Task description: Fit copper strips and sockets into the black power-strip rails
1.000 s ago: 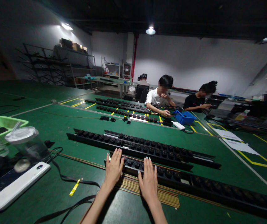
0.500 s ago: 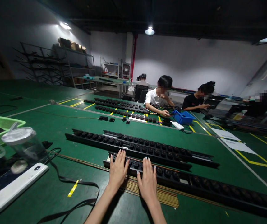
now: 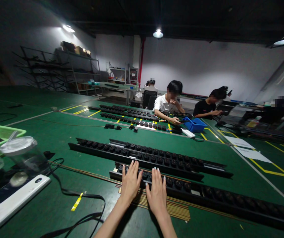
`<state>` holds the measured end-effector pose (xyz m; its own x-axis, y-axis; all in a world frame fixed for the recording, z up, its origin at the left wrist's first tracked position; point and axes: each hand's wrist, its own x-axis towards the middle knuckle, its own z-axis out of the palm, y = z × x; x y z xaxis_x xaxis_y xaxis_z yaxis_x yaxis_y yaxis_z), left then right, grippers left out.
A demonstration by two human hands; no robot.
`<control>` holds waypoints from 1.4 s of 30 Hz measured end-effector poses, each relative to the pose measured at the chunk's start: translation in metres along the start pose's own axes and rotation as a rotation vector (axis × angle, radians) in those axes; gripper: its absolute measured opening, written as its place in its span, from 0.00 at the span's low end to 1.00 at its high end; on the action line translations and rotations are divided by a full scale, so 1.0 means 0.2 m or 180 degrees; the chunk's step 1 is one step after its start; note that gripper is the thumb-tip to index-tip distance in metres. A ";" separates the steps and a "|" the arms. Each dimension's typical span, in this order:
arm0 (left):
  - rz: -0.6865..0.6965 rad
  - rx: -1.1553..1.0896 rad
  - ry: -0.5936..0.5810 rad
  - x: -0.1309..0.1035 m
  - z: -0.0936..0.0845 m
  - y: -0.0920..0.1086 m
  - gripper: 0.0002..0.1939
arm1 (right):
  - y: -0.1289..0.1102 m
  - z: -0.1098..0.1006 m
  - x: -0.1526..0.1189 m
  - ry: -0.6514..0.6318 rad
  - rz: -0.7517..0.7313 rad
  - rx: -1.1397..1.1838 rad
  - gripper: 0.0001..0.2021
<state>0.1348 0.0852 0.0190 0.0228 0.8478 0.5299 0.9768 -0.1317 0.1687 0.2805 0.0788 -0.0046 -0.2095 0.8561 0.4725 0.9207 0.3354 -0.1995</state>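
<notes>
My left hand (image 3: 131,181) lies palm down over the left part of the nearest black rail (image 3: 206,198), fingers extended and pointing away. Beside it on the right, my right hand (image 3: 157,190) rests flat on the same rail, its thumb apart from the fingers. Round black parts sit in a row inside this rail. Thin brown rods (image 3: 174,210) lie in a bundle under and in front of it, partly hidden by my hands. Just beyond are more black rails (image 3: 142,158) filled with similar parts.
At the left stand a lidded clear cup (image 3: 24,152), a green basket (image 3: 6,132) and a white device (image 3: 18,201), with a black cord (image 3: 82,195) nearby. Across the table, a person in white sits by a blue bin (image 3: 195,125).
My left hand has shifted slightly right along the rail, closer to my right hand, uncovering more of the rail's left end. My right hand has barely moved.
</notes>
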 end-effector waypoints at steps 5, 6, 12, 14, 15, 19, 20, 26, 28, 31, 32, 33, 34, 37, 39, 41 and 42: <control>0.0173 -0.0062 -0.0012 0.00 -0.01 0.07 0.24 | 0.00 -0.01 0.00 -0.0021 0.0006 0.0006 0.28; 0.0200 -0.0060 -0.0012 0.00 0.00 0.07 0.24 | -0.01 -0.02 0.00 -0.0030 0.0009 -0.0005 0.28; 0.0156 -0.0048 -0.0083 0.01 0.00 0.09 0.24 | -0.01 -0.02 0.00 -0.0075 0.0002 -0.0052 0.28; 0.0172 -0.0061 -0.0060 0.01 0.00 0.11 0.25 | 0.00 -0.01 0.00 -0.0095 0.0021 -0.0060 0.28; 0.0209 -0.0076 -0.0041 0.01 0.00 0.12 0.26 | 0.00 -0.01 0.00 -0.0105 0.0024 -0.0064 0.29; 0.0383 -0.0145 -0.0031 0.00 0.03 0.15 0.26 | 0.00 -0.01 0.00 -0.0121 0.0048 -0.0062 0.30; 0.0377 -0.0156 -0.0045 -0.01 0.03 0.16 0.26 | 0.00 -0.01 0.00 -0.0127 0.0043 -0.0059 0.30; 0.0312 -0.0237 -0.0072 0.01 0.02 0.19 0.26 | -0.01 -0.01 0.00 -0.0187 0.0095 -0.0077 0.28; 0.0356 -0.0283 -0.0044 0.01 0.02 0.21 0.26 | 0.00 -0.01 0.00 -0.0228 0.0132 -0.0076 0.27; 0.0421 -0.0380 -0.0035 0.00 0.03 0.25 0.24 | 0.00 0.00 0.00 -0.0267 0.0130 -0.0075 0.26; 0.0425 -0.0405 -0.0043 -0.01 0.04 0.25 0.23 | 0.00 0.00 0.00 -0.0274 0.0119 -0.0081 0.26; 0.0431 -0.0423 -0.0061 -0.01 0.04 0.25 0.23 | 0.00 0.00 0.00 -0.0280 0.0108 -0.0090 0.26; 0.0428 -0.0436 -0.0075 -0.02 0.05 0.25 0.23 | 0.01 0.00 0.00 -0.0283 0.0100 -0.0102 0.27; 0.0404 -0.0465 -0.0095 -0.02 0.05 0.25 0.23 | 0.00 0.01 0.00 -0.0281 0.0088 -0.0146 0.27; 0.0403 -0.0471 -0.0094 -0.02 0.05 0.25 0.23 | 0.00 0.00 -0.01 -0.0273 0.0087 -0.0174 0.27; 0.0396 -0.0464 -0.0083 -0.02 0.06 0.25 0.23 | 0.00 -0.02 0.00 -0.0268 0.0055 -0.0202 0.27; 0.0387 -0.0461 -0.0077 -0.01 0.06 0.25 0.23 | 0.01 -0.03 0.00 -0.0247 0.0034 -0.0222 0.27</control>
<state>0.1859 0.0824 0.0162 0.1455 0.8329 0.5339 0.9258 -0.3049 0.2234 0.2838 0.0769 0.0004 -0.2219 0.8883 0.4022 0.9432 0.3002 -0.1425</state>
